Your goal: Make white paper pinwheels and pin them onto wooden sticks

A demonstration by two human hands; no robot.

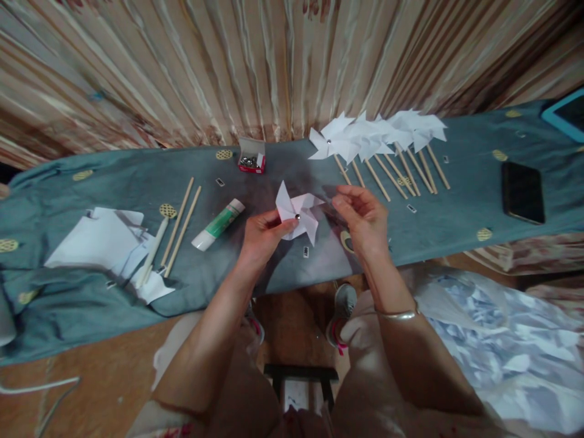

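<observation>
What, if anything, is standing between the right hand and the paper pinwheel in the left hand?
Nothing visible stands between the right hand and the paper pinwheel held by the left hand; only a narrow gap shows. The glue stick lies aside, beyond the left hand.

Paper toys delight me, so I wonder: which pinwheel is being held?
The single pinwheel in the left hand; the other pinwheels lie overlapping in a row by the curtain.

Left hand (263,236) pinching pinwheel (308,205), right hand (366,218) near
</observation>
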